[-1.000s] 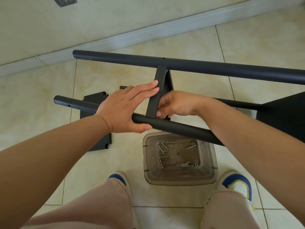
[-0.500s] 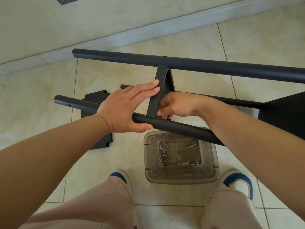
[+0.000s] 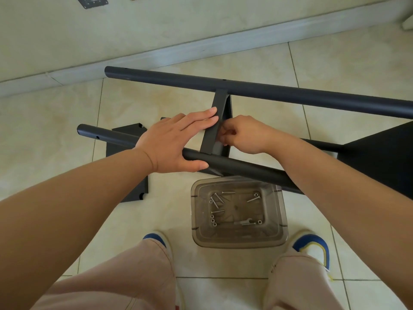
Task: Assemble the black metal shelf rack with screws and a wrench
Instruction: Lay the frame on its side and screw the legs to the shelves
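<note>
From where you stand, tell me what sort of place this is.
Probably a room in a home. The floor is glossy cream tiles, a pale baseboard runs along a plain wall, and the person kneels on the floor to work rather than at a bench.

Three black tubes are showing: a far tube (image 3: 290,95), a near tube (image 3: 234,167) and a third tube (image 3: 321,145) lying lower between them, with one crossbar (image 3: 212,133) joining the upper two. Two flat black panels are lying in view, a left panel (image 3: 125,135) and a right panel (image 3: 384,157). One clear bin (image 3: 282,233) is sitting on the floor holding one wrench (image 3: 244,222) and a scatter of screws (image 3: 253,197), their number not countable; two hands are working, a left hand (image 3: 176,142) and a right hand (image 3: 243,134).
</note>
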